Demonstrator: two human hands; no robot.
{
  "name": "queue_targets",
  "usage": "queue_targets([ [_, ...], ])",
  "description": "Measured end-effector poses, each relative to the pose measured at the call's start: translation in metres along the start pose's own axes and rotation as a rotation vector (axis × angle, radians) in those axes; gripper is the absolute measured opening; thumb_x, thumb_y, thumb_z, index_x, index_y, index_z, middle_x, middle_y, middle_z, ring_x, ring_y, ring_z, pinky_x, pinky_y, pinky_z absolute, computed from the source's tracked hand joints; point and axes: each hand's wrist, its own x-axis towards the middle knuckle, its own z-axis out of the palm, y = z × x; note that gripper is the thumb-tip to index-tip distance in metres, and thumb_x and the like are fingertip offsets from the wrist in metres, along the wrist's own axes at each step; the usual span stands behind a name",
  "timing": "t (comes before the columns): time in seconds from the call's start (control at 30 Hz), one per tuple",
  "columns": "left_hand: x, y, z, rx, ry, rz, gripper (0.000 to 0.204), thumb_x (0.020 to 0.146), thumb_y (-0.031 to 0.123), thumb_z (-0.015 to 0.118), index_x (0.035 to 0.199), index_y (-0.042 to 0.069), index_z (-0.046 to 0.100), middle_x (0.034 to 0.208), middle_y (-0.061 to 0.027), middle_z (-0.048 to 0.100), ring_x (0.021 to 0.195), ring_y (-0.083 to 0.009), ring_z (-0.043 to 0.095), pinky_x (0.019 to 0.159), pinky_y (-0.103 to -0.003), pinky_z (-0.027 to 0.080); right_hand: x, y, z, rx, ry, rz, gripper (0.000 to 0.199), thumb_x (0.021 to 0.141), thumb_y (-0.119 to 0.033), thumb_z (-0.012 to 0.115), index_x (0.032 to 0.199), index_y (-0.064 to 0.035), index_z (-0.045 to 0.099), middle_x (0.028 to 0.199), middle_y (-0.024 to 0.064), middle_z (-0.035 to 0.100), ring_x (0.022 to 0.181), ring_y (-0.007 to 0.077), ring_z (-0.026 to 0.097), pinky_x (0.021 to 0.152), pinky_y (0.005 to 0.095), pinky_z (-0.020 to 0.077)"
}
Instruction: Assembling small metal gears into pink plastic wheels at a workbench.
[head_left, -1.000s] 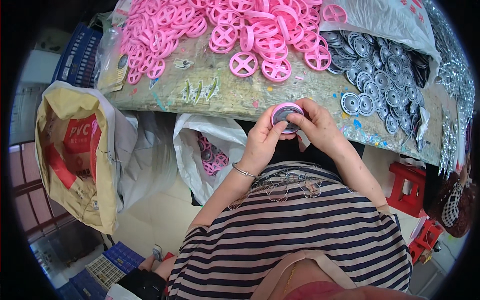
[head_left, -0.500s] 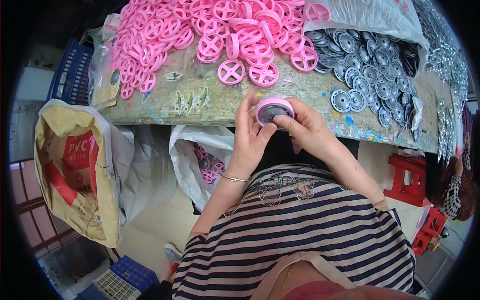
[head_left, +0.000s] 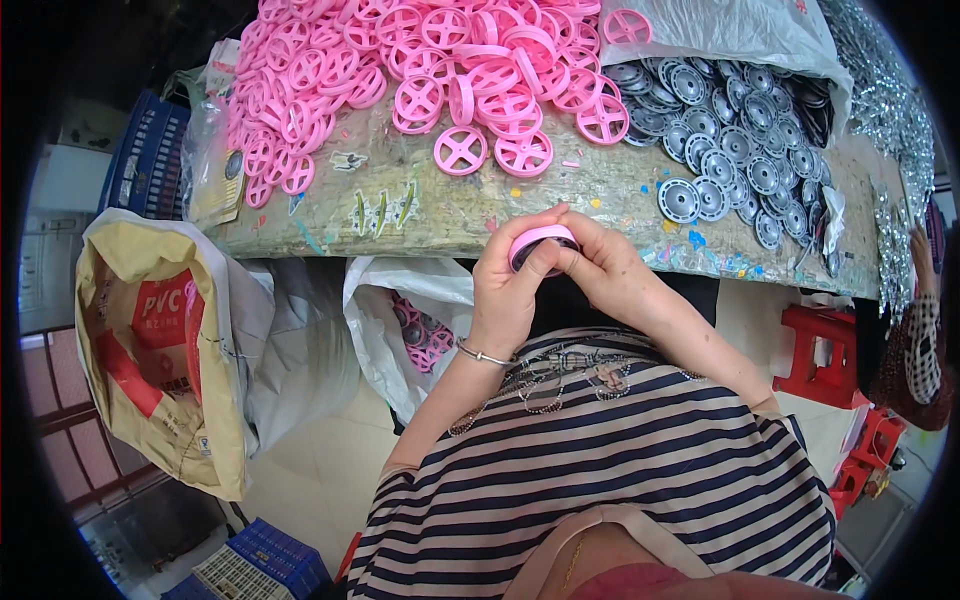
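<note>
We press left hand (head_left: 505, 300) and right hand (head_left: 610, 270) around one pink wheel (head_left: 540, 246) | raised closer since, tilted | over bench (head_left: 420, 215) edge | fitting continues.

Pink wheel (head_left: 541, 246) half hidden between both hands; heap of pink wheels (head_left: 400, 60) cut off above.

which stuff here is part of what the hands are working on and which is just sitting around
In use:
- left hand and right hand, both gripping one round pink plastic wheel
- pile of pink spoked plastic wheels
- heap of grey round hub discs
- white bag holding pink wheels

Lying about:
- tan printed sack
- red plastic stool
- blue crate
</note>
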Motion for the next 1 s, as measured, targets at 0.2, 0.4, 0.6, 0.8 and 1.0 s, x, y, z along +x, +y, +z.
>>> queue_targets([
  [0.2, -0.016, 0.015, -0.018, 0.321, -0.002, 0.054, 0.025, 0.098, 0.015, 0.046, 0.116, -0.001, 0.055, 0.118, -0.0161, 0.061, 0.11, -0.0211, 0.057, 0.097, -0.033, 0.043, 0.0, 0.001, -0.004, -0.339, -0.09, 0.008, 0.026, 0.096, -0.017, 0.055, 0.117, -0.0019, 0.055, 0.097, 0.004, 0.061, 0.092, 0.0079, 0.054, 0.083, 0.0246, 0.0459],
  [0.4, -0.082, 0.018, -0.107, 0.682, 0.464, -0.014, 0.028, 0.097, 0.013, 0.048, 0.119, -0.003, 0.054, 0.113, -0.0135, 0.061, 0.103, -0.0198, 0.059, 0.092, -0.031, 0.045, 0.045, 0.017, -0.078, -0.914, 0.422, -0.381, 0.052, 0.082, -0.024, 0.069, 0.125, -0.0004, 0.05, 0.111, 0.0158, 0.056, 0.097, 0.0271, 0.056, 0.083, 0.0357, 0.0476],
  [0.6, -0.103, 0.005, -0.142, 1.307, 0.323, 0.083, 0.031, 0.092, 0.011, 0.056, 0.12, -0.001, 0.055, 0.116, -0.013, 0.059, 0.106, -0.0247, 0.057, 0.097, -0.034, 0.042, 0.09, 0.024, -0.11, -1.33, 0.466, -0.31, 0.072, 0.076, -0.03, 0.074, 0.133, 0.0005, 0.042, 0.128, 0.017, 0.05, 0.109, 0.0348, 0.048, 0.094, 0.0403, 0.0419],
  [0.8, -0.048, 0.002, -0.092, 0.805, 0.268, 0.118, 0.042, 0.085, 0.001, 0.063, 0.125, -0.002, 0.049, 0.117, -0.0139, 0.055, 0.105, -0.0217, 0.057, 0.087, -0.031, 0.049, 0.077, 0.01, -0.118, -1.282, 0.599, -0.431, 0.059, 0.077, -0.031, 0.073, 0.123, 0.0009, 0.055, 0.108, 0.0153, 0.062, 0.098, 0.0298, 0.057, 0.085, 0.0367, 0.0465],
  [1.0, 0.025, -0.007, -0.013, 0.423, -0.129, 0.212, 0.072, 0.077, 0.005, 0.075, 0.137, 0.001, 0.035, 0.131, -0.0133, 0.047, 0.123, -0.0255, 0.048, 0.096, -0.034, 0.045, 0.014, -0.031, -0.039, -0.215, -0.081, 0.256, 0.046, 0.09, -0.037, 0.06, 0.122, -0.0037, 0.06, 0.088, 0.0066, 0.065, 0.076, 0.0092, 0.061, 0.067, 0.0251, 0.0494],
])
